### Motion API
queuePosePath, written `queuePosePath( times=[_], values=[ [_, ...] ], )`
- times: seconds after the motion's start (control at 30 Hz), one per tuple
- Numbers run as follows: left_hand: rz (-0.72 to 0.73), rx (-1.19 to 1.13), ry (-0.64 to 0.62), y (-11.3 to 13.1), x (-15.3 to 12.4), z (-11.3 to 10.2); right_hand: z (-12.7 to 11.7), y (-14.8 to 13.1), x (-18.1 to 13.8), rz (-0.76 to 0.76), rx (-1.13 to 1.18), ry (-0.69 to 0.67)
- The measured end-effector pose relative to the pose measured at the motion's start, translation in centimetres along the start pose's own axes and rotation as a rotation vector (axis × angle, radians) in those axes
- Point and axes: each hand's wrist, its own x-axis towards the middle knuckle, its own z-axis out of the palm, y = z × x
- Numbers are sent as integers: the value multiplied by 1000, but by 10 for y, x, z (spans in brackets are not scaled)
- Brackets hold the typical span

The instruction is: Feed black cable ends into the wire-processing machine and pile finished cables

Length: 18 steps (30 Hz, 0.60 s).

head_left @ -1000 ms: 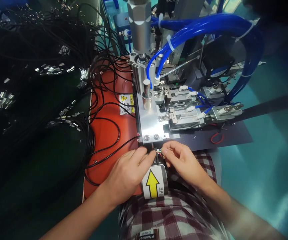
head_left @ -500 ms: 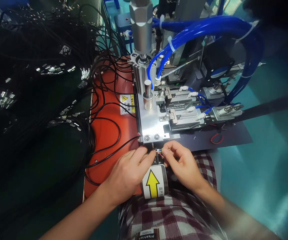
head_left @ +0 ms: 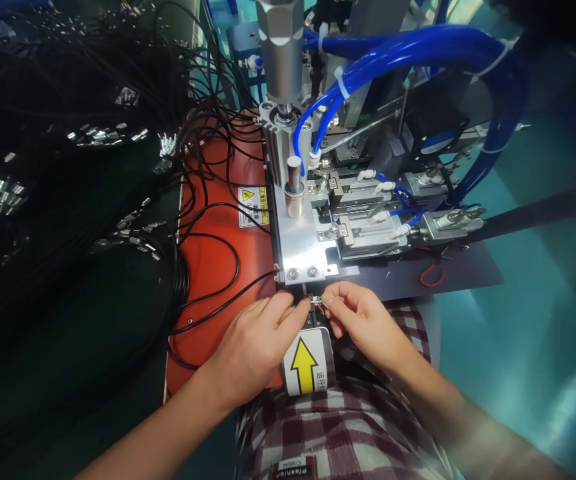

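Just in front of the metal plate [head_left: 302, 250], the right hand [head_left: 364, 323] pinches thin coloured wires [head_left: 317, 301] between thumb and finger. The left hand [head_left: 258, 341] curls in opposite, its grip too hidden to tell.

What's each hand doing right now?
Left hand: at the thin coloured wires; whether it grips them cannot be told.
Right hand: closed, pinching the wires.

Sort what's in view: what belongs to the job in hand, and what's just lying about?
Job in hand:
left hand
right hand
thin coloured wires at their fingertips
machine just beyond, probably

Lying about, apparently:
red wire loop
silver-tipped cable bundles
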Motion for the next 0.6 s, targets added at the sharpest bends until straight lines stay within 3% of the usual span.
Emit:
queuePosePath(
  times=[0.37,0.6],
  values=[
    [-2,-31,2,-1,-2,3,5,-2,-4,-217,-489,236],
    [-1,-20,-4,-1,-1,2,4,6,-4,-300,-357,180]
  ],
)
